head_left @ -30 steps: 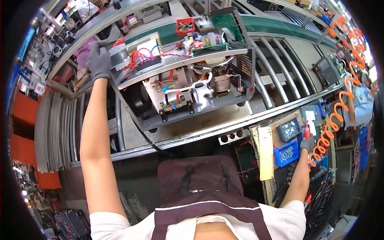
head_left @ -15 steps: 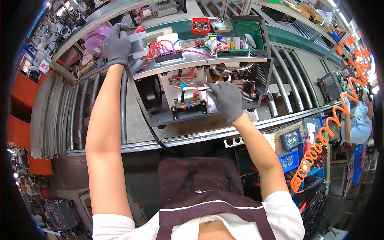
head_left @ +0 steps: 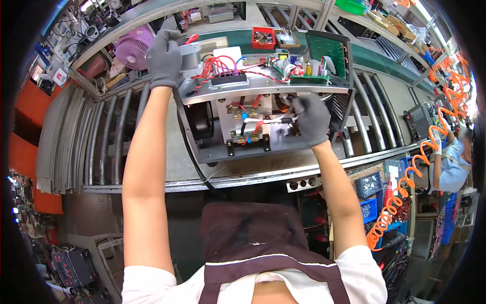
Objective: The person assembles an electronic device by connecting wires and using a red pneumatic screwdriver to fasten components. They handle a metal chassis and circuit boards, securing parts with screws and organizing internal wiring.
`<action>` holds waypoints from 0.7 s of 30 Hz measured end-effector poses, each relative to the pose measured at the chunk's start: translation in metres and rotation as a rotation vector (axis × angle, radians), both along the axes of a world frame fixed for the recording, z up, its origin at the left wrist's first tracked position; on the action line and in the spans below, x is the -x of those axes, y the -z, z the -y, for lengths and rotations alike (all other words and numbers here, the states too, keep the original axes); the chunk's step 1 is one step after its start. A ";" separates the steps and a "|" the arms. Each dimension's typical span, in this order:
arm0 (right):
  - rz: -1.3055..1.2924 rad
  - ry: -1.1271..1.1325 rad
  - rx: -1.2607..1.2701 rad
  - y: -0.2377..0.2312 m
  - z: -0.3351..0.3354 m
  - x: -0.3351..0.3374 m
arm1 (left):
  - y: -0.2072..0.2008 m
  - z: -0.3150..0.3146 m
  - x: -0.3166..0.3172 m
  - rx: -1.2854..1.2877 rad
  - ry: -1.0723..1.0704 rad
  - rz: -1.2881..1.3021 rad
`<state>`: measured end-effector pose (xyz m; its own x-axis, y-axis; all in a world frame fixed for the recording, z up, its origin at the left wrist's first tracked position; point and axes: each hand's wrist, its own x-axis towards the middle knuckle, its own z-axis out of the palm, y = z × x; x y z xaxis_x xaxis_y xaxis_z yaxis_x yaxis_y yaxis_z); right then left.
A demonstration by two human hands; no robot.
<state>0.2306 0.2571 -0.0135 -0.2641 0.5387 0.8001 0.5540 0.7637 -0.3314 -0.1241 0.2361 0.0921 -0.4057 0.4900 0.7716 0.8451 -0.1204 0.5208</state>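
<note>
An open-sided electrical machine (head_left: 238,87) in a dark metal case stands before me, with red and purple wires and a green circuit board (head_left: 325,54) on its top shelf. My left hand (head_left: 164,60), in a grey glove, is closed on the upper left end of the case, beside a silver metal part (head_left: 191,60). Inside the lower bay, my gloved right hand (head_left: 311,120) has bent, blurred fingers; whatever they hold is hidden. Just left of it runs a white cable (head_left: 271,120) with red and black sleeves, across brass-coloured terminals. A black fan (head_left: 203,120) sits at the bay's left.
The machine rests on a roller conveyor (head_left: 119,137). Behind it are a red bin (head_left: 263,38) of small parts and a purple fan (head_left: 133,48). Grey sheets (head_left: 66,142) stack at left. At right, an orange coiled hose (head_left: 405,187) hangs near blue bins (head_left: 368,210) and another person (head_left: 452,164).
The machine and both hands appear farther right in the view. My right hand has moved away from the white cable's sleeved end, deeper toward the bay's right side.
</note>
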 end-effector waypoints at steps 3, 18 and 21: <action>0.069 0.031 -0.106 0.012 -0.001 0.000 | 0.000 0.001 0.001 -0.057 0.010 -0.050; -0.773 0.201 0.657 0.061 0.041 -0.147 | 0.072 0.194 -0.109 -0.317 0.159 -0.213; -0.694 -0.031 0.462 0.058 0.050 -0.147 | 0.073 0.193 -0.113 -0.120 -0.072 -0.215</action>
<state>0.3780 0.2071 -0.0712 0.1879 0.8531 0.4867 0.0893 0.4786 -0.8735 -0.0113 0.0433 0.0196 -0.2571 0.3657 0.8945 0.9434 -0.1056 0.3143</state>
